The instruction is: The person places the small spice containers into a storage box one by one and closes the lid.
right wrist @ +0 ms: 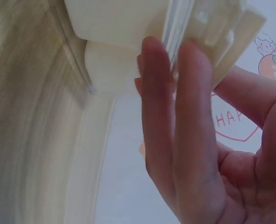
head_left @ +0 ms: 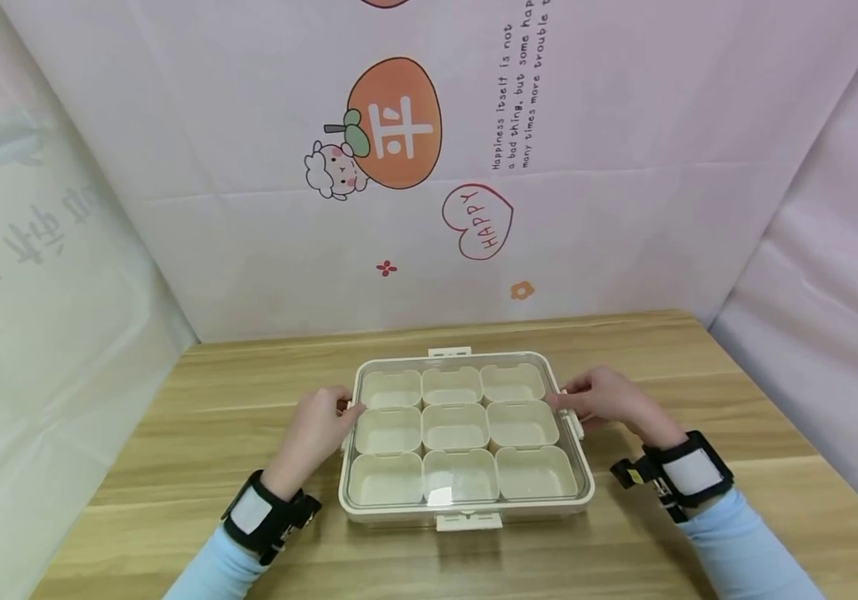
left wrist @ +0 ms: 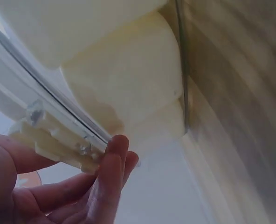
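Observation:
A cream storage box with a see-through lid lies flat on the table, several small cream compartments visible inside. My left hand grips its left side, thumb over the rim and fingers lower down. Close up in the left wrist view, those fingers touch the clear wall beside a side latch that sticks outward. On the opposite side, my right hand holds the box likewise, around another latch. The front latch and back latch stand out from the rim.
The wooden table runs up to a white printed cloth at the back. Cloth also hangs on the left and right. Black straps with cameras sit on both wrists.

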{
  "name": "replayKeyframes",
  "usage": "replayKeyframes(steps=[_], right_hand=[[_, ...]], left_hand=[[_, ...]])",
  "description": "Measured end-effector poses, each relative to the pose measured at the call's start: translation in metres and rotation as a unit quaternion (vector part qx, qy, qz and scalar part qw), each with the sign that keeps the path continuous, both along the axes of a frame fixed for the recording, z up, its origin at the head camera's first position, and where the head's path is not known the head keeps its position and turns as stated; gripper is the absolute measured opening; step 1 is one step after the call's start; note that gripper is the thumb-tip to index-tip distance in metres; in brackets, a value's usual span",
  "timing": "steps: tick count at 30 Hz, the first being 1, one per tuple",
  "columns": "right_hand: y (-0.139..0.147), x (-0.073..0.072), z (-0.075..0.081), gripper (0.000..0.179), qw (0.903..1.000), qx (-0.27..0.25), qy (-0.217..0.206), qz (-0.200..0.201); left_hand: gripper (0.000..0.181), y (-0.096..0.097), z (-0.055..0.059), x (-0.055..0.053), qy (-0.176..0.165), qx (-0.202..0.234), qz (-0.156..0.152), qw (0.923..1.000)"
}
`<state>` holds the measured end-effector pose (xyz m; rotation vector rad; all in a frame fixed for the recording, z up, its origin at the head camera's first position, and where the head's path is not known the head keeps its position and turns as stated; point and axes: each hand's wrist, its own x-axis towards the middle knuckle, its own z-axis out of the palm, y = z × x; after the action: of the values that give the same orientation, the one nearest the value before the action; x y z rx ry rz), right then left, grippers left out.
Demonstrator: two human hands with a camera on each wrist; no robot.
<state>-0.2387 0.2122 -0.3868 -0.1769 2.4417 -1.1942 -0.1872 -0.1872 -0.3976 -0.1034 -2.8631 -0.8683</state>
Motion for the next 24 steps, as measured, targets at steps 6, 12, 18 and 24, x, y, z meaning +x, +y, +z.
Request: replayKeyframes(steps=[6,12,18,24], right_hand=[[-0.001,-0.003,-0.004,0.050,1.0000,-0.007,-0.006,0.002],[0.002,-0.003,-0.003,0.048,0.9999,-0.004,-0.006,0.009],[0.002,-0.003,-0.004,0.051,0.9999,0.008,0.000,0.010],[0.000,-0.001,-0.003,0.052,0.9999,0.013,0.008,0.007]], left_hand=[[0.022,-0.004,-0.001,-0.002,-0.037,0.040,-0.002,0.9985],[0.021,-0.002,-0.002,-0.006,-0.049,0.047,0.002,0.9977],[0.023,-0.004,-0.006,-0.007,-0.058,0.079,0.010,0.9951],[0.035,-0.013,-0.007,-0.008,-0.095,0.113,0.015,0.9889]])
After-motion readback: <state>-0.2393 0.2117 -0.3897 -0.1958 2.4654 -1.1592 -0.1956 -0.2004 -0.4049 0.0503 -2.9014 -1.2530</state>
